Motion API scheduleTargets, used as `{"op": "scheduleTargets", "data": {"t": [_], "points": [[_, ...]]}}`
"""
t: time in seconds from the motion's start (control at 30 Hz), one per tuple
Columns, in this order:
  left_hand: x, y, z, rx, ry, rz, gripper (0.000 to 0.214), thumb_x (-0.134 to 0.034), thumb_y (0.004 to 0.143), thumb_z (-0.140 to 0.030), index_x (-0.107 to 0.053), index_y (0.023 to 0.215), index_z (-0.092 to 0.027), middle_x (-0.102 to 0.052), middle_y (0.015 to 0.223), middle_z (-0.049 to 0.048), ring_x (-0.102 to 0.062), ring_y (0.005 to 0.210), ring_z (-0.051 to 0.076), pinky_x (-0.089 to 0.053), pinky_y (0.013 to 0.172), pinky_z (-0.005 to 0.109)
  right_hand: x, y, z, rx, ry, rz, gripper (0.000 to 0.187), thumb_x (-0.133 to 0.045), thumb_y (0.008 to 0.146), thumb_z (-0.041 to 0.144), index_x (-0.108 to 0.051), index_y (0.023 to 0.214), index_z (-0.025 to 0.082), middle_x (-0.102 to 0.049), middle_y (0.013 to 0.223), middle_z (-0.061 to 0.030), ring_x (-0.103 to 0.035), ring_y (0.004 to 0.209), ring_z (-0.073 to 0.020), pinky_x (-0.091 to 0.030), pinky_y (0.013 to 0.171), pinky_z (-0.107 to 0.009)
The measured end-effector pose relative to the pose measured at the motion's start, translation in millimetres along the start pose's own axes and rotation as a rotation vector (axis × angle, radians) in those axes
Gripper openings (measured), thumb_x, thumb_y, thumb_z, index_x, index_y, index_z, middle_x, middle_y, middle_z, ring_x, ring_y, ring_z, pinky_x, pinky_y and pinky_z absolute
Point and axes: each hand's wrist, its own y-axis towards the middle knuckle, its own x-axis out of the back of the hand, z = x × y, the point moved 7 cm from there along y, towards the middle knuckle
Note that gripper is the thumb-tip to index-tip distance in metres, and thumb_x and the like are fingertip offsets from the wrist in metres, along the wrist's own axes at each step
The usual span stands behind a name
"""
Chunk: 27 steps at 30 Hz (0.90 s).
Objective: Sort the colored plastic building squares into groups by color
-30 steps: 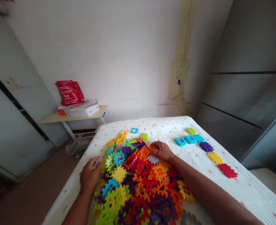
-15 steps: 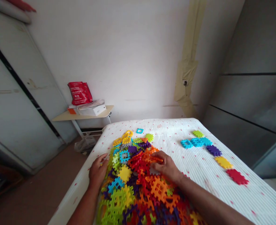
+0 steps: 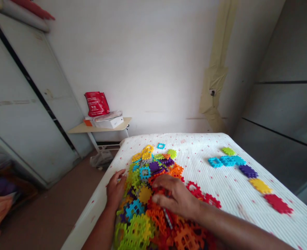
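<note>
A long heap of plastic interlocking toy tiles in many colours lies on the bed. My right hand (image 3: 175, 198) reaches over its middle, fingers and thumb curled round a red tile (image 3: 160, 191), which is mostly hidden beneath them. At the heap's left side rests my left hand (image 3: 115, 190), fingers a little apart, nothing seen in them. Near it are a yellow tile (image 3: 144, 194), a blue window tile (image 3: 134, 209) and a light blue frame tile (image 3: 144, 173). Lime tiles (image 3: 136, 229) and orange tiles (image 3: 186, 238) fill the near end. Two red tiles (image 3: 212, 200) lie right of my right hand.
On the right of the white quilted bed (image 3: 190, 152) lies a row of tiles, among them a purple tile (image 3: 248, 171), a yellow tile (image 3: 260, 185) and a red tile (image 3: 278, 203). A small table (image 3: 76, 128) with a red bag (image 3: 96, 104) stands by the wall.
My right hand has moved left and nearer over the heap, from orange tiles to red ones. Red tiles now show on its right. My left hand stays by the heap; the view has shifted slightly.
</note>
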Motion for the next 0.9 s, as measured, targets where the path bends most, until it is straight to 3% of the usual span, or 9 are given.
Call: {"op": "scheduleTargets", "data": {"t": [0.1, 0.17, 0.23, 0.3, 0.4, 0.5, 0.57, 0.73, 0.9], "points": [[0.4, 0, -1, -0.002, -0.009, -0.009, 0.043, -0.048, 0.070, -0.044, -0.066, 0.101, -0.019, -0.067, 0.101, 0.0069, -0.061, 0.092, 0.023, -0.045, 0.088, 0.036, 13, 49, -47, -0.083, -0.174, -0.052, 0.023, -0.048, 0.088, 0.032, -0.064, 0.096, 0.019, -0.065, 0.091, -0.0043, -0.059, 0.084, -0.0149, -0.045, 0.076, -0.026], [0.2, 1, -1, -0.005, -0.009, -0.008, 0.043, -0.048, 0.069, -0.042, -0.065, 0.100, -0.019, -0.067, 0.101, 0.0073, -0.061, 0.091, 0.023, -0.046, 0.087, 0.035, 24, 82, -92, -0.225, -0.385, -0.046, 0.023, -0.052, 0.084, 0.026, -0.065, 0.101, 0.019, -0.064, 0.101, -0.0070, -0.058, 0.091, -0.0171, -0.043, 0.082, -0.028], [-0.1, 2, -1, -0.007, -0.001, -0.003, 0.043, -0.048, 0.071, -0.042, -0.065, 0.101, -0.018, -0.067, 0.102, 0.0077, -0.061, 0.092, 0.023, -0.047, 0.086, 0.035, 28, 109, -134, -0.350, -0.545, 0.042, 0.030, -0.052, 0.083, 0.024, -0.062, 0.111, 0.020, -0.059, 0.115, -0.0085, -0.052, 0.107, -0.0193, -0.039, 0.090, -0.029], [-0.2, 2, 0, -0.007, 0.014, 0.001, 0.042, -0.047, 0.072, -0.041, -0.065, 0.102, -0.018, -0.067, 0.104, 0.0081, -0.061, 0.093, 0.023, -0.046, 0.086, 0.035, 28, 125, -167, -0.450, -0.612, 0.110, 0.043, -0.061, 0.078, 0.030, -0.057, 0.120, 0.023, -0.049, 0.130, -0.0090, -0.043, 0.118, -0.0236, -0.037, 0.093, -0.032], [0.2, 3, 1, -0.009, 0.039, 0.005, 0.042, -0.047, 0.073, -0.040, -0.065, 0.102, -0.017, -0.067, 0.104, 0.0082, -0.061, 0.093, 0.023, -0.046, 0.087, 0.036, 20, 131, -196, -0.540, -0.623, 0.146, 0.056, -0.068, 0.070, 0.039, -0.054, 0.124, 0.027, -0.041, 0.137, -0.0103, -0.037, 0.121, -0.0307, -0.037, 0.091, -0.041], [0.3, 4, 2, -0.015, 0.055, 0.013, 0.042, -0.047, 0.073, -0.040, -0.064, 0.104, -0.017, -0.066, 0.105, 0.0080, -0.062, 0.092, 0.023, -0.047, 0.084, 0.035, 9, 126, -209, -0.601, -0.631, 0.158, 0.046, -0.064, 0.073, 0.039, -0.059, 0.116, 0.025, -0.049, 0.127, -0.0121, -0.041, 0.116, -0.0315, -0.037, 0.088, -0.044], [-0.4, 4, 3, -0.024, 0.065, 0.018, 0.042, -0.046, 0.074, -0.039, -0.064, 0.105, -0.018, -0.066, 0.105, 0.0078, -0.062, 0.093, 0.022, -0.047, 0.084, 0.034, 2, 122, -211, -0.610, -0.624, 0.165, 0.036, -0.059, 0.076, 0.034, -0.063, 0.108, 0.021, -0.053, 0.119, -0.0130, -0.044, 0.112, -0.0290, -0.038, 0.085, -0.039], [-6.6, 4, 4, -0.065, 0.102, 0.056, 0.040, -0.045, 0.076, -0.038, -0.063, 0.106, -0.019, -0.066, 0.107, 0.0066, -0.060, 0.097, 0.021, -0.044, 0.089, 0.034, -10, 108, -200, -0.582, -0.529, 0.225, 0.024, -0.050, 0.081, 0.027, -0.069, 0.093, 0.016, -0.062, 0.100, -0.0106, -0.055, 0.093, -0.0203, -0.040, 0.074, -0.027], [-12.8, 3, 1, -0.127, 0.172, 0.106, 0.040, -0.045, 0.078, -0.036, -0.062, 0.109, -0.018, -0.064, 0.113, 0.0076, -0.056, 0.106, 0.022, -0.040, 0.095, 0.035, -8, 90, -185, -0.607, -0.343, 0.268, 0.022, -0.058, 0.076, 0.034, -0.069, 0.079, 0.016, -0.063, 0.071, -0.0032, -0.056, 0.067, -0.0146, -0.037, 0.055, -0.022]]}}
